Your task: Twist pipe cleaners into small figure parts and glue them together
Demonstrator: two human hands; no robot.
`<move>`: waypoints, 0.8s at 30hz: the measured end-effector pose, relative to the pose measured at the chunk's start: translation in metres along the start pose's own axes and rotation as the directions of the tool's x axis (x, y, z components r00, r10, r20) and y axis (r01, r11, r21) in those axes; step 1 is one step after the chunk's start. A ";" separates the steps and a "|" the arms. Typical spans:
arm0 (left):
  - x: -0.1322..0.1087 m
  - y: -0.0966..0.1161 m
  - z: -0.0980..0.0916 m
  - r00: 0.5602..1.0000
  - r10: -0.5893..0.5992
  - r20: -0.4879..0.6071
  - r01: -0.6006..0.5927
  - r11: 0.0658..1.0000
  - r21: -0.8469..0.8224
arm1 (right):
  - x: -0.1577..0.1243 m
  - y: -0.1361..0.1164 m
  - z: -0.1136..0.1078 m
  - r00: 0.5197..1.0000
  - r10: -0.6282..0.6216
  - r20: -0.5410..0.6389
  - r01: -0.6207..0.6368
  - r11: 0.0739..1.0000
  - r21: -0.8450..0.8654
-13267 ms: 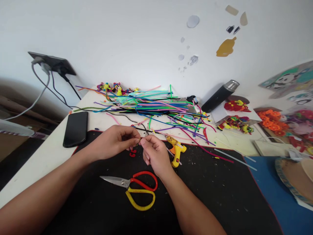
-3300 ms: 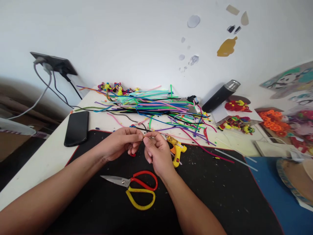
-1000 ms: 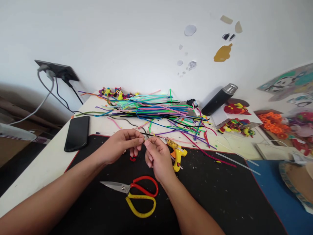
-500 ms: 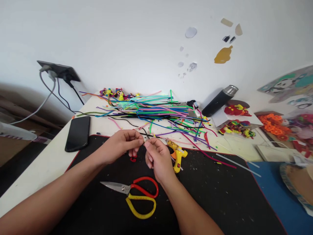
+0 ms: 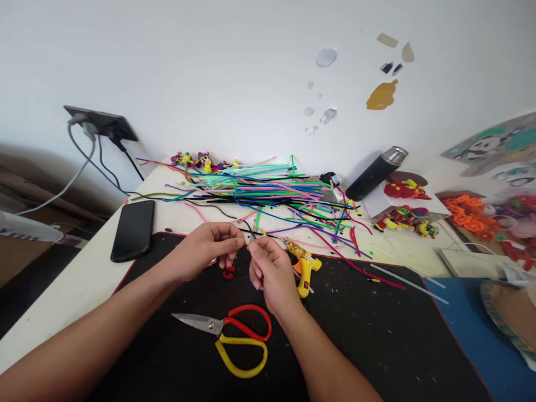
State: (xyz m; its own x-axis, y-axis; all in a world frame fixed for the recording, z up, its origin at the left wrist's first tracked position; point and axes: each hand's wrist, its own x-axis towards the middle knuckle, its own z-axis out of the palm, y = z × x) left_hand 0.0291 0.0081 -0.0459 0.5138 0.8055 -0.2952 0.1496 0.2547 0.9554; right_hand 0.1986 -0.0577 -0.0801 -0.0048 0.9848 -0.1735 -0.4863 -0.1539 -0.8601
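Note:
Above the black mat (image 5: 368, 329), my left hand (image 5: 215, 248) and my right hand (image 5: 272, 271) meet with thumb and finger pinched. Whatever sits between the fingertips is too small to make out. Below them lie scissors (image 5: 211, 324), one handle loop red and one yellow, blades pointing left. A yellow hot glue gun (image 5: 307, 271) rests just right of my right hand, its nozzle partly behind the fingers. Small red curled pieces (image 5: 228, 271) lie under my left hand. Behind both hands spreads a pile of coloured pipe cleaners (image 5: 268, 192).
A black phone (image 5: 133, 230) lies at the left. A dark thermos (image 5: 377, 172) leans by a white box (image 5: 431, 204) with colourful pipe-cleaner figures (image 5: 405, 190). Clear glue sticks (image 5: 408, 283) cross the mat's right edge. A wall socket (image 5: 100, 123) has cables hanging left.
Hardly anything differs. The fingertips of both hands have shifted very slightly, still pinched close together; the scissors and glue gun stay in place.

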 end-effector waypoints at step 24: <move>-0.007 0.035 -0.029 0.971 0.212 -0.114 -0.234 0.945 -0.231 | -0.035 -0.016 0.014 0.930 0.080 0.358 0.240 0.604 -0.760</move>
State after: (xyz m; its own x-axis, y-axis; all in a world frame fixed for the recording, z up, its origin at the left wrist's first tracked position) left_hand 0.0065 0.0270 -0.0113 0.4343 0.8968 -0.0850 -0.1737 0.1759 0.9690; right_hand 0.1941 -0.0889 -0.0532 -0.3561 0.9326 -0.0587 0.3689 0.0825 -0.9258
